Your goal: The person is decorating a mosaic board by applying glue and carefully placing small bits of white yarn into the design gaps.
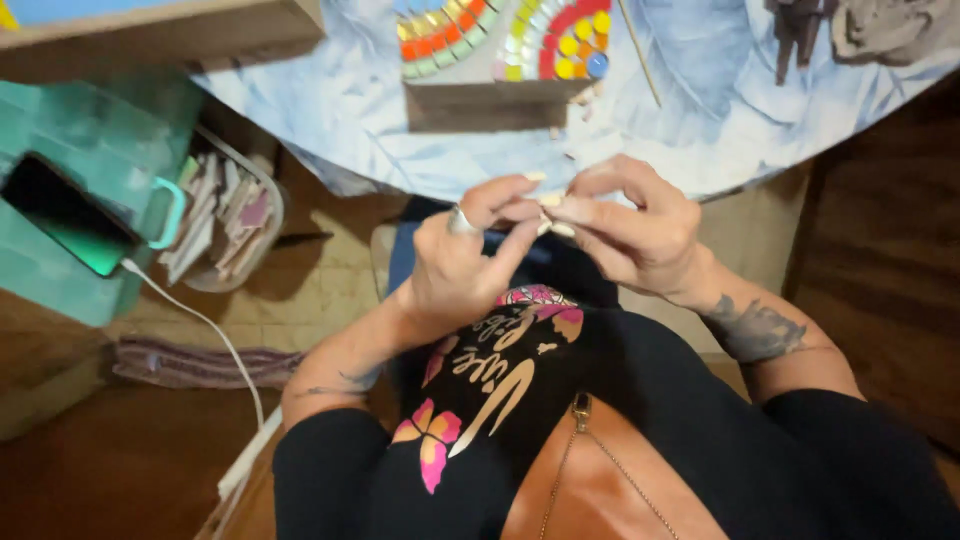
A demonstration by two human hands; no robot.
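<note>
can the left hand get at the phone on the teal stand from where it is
Probably yes, once freed: the left hand pinches a small pale piece with the right hand, but nothing blocks the way to the phone.

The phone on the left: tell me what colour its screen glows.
Green, fading to dark, on the phone in the head view, away from both hands.

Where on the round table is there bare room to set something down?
Bare patches on the table: left of the mosaic, and right of the stick, before the dark clutter. Crowded: near edge, where both hands pinch a small piece.
</note>
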